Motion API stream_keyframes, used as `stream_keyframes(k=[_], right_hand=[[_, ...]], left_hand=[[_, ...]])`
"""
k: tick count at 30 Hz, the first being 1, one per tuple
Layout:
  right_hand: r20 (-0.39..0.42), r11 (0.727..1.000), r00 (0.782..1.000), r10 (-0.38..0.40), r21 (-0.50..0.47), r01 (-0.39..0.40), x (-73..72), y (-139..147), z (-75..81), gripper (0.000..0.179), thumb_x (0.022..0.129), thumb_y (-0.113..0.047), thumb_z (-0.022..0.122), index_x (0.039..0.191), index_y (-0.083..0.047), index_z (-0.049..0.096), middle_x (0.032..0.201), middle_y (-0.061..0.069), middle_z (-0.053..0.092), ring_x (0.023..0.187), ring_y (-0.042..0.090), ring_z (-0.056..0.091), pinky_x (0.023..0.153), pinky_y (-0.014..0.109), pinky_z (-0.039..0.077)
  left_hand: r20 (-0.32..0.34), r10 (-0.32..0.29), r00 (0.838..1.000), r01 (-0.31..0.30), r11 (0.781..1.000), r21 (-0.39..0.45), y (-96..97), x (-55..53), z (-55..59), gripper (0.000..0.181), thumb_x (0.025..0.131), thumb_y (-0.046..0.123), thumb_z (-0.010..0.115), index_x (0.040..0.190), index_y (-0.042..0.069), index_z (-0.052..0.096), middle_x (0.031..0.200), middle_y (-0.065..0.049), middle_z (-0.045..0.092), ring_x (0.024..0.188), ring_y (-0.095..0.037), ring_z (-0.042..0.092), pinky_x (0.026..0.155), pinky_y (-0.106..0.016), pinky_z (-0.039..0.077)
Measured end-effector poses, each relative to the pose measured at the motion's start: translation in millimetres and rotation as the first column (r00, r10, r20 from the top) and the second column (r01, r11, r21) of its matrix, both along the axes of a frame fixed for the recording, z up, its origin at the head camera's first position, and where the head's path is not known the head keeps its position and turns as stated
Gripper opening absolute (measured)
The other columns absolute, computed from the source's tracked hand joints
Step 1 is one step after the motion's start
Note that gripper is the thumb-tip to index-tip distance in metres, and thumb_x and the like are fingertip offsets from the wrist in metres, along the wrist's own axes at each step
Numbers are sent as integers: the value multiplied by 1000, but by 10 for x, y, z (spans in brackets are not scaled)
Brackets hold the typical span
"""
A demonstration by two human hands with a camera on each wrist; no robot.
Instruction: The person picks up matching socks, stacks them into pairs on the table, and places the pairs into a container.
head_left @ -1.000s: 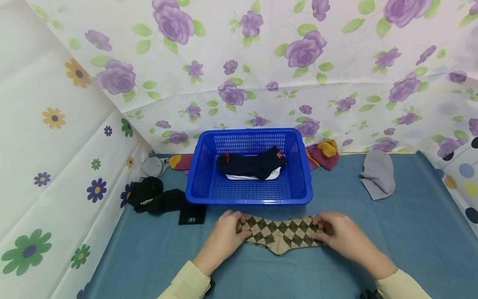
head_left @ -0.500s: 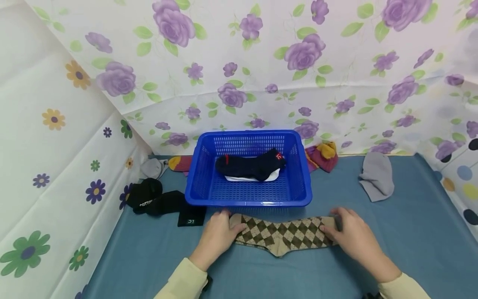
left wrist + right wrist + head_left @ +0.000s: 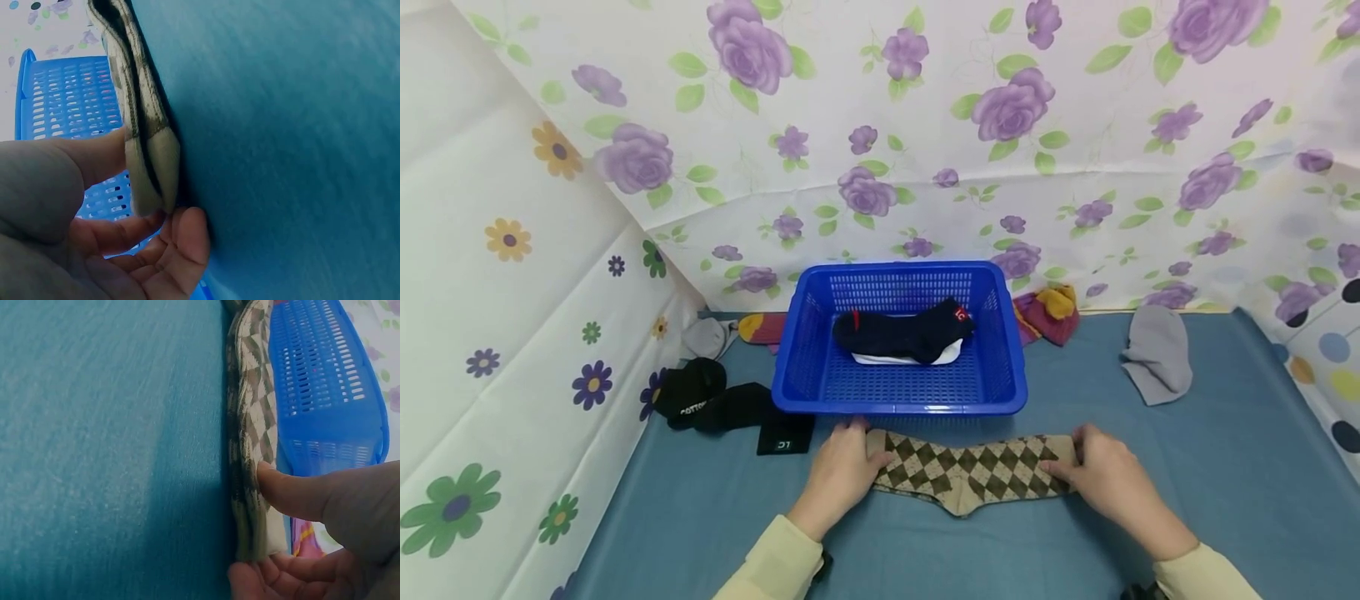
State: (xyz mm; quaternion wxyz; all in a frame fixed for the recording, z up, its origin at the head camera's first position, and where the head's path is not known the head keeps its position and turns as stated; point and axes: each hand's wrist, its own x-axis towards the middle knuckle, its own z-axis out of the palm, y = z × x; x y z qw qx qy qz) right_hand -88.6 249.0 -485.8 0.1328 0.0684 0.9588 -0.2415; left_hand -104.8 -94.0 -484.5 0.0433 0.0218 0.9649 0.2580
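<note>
A pair of beige and brown argyle socks (image 3: pixel 962 473), one laid on the other, stretches sideways over the blue cloth in front of the basket. My left hand (image 3: pixel 841 467) holds the left end, thumb on the upper face and fingertips around the tip. At the opposite end, my right hand (image 3: pixel 1108 477) pinches the plain beige part between thumb and fingers. The left wrist view shows the two layers of the socks (image 3: pixel 153 150) edge-on with a narrow gap. In the right wrist view the layers of the socks (image 3: pixel 253 425) lie close together.
Just behind the socks stands a blue plastic basket (image 3: pixel 898 408) holding a navy sock (image 3: pixel 902 332) over a white one. Black socks (image 3: pixel 722 404) lie left of it, a grey sock (image 3: pixel 1157 354) far right. Maroon and yellow socks (image 3: pixel 1052 315) lie by the flowered back wall.
Both hands have slid outward to the ends of the socks, the right hand further right, and more of the pattern shows between them. Over the last half second they have barely moved.
</note>
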Motion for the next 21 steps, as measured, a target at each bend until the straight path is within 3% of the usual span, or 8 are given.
stream_keyframes(k=[3, 7, 10, 14, 17, 21], right_hand=[[21, 1000, 1000, -5, -30, 5, -22, 8, -6, 64, 72, -53, 74, 101, -1, 51, 70, 5, 50, 58, 17, 47, 48, 29, 36], [45, 999, 999, -2, -47, 4, -45, 18, -9, 65, 70, -54, 74, 101, -2, 50, 70, 5, 51, 57, 17, 48, 48, 30, 36], [23, 999, 1000, 20, -42, -19, -59, 23, -23, 59, 71, -53, 75, 95, -5, 50, 71, 6, 49, 57, 17, 46, 48, 30, 34], [-39, 996, 998, 57, -60, -59, -69, 26, -33, 49, 75, -44, 76, 93, -7, 47, 72, 6, 45, 59, 17, 43, 49, 30, 32], [-57, 990, 996, 67, -118, -73, -66, 26, -27, 46, 78, -31, 75, 101, -6, 43, 74, 6, 45, 59, 17, 43, 50, 29, 33], [-31, 980, 996, 78, -180, -82, -55, 26, 17, 53, 81, -22, 73, 120, -3, 42, 74, 6, 48, 58, 16, 45, 50, 30, 36]], left_hand=[[-18, -7, 1000, 7, 1000, 10, 3, 0, -14, 49, 77, 33, 76, 116, 8, 59, 105, -11, 63, 92, -25, 61, 70, -41, 50], [4, -19, 1000, 19, 1000, 20, -2, -21, -19, 35, 76, 31, 77, 101, 10, 63, 89, -5, 63, 78, -19, 58, 61, -35, 45], [35, -33, 999, 32, 999, 17, -6, -23, -9, 29, 77, 30, 77, 94, 11, 64, 84, -3, 62, 75, -17, 57, 60, -34, 44], [54, -56, 997, 56, 998, 4, -6, -18, 12, 31, 77, 31, 76, 99, 11, 65, 92, -4, 65, 82, -19, 60, 67, -37, 49], [78, -74, 994, 73, 997, 19, -15, -15, 19, 27, 78, 30, 76, 93, 12, 64, 85, -2, 63, 74, -17, 57, 60, -33, 47], [120, -119, 986, 108, 989, 98, -57, 9, 48, 21, 81, 27, 73, 81, 14, 57, 68, 2, 52, 57, -12, 46, 47, -28, 37]])
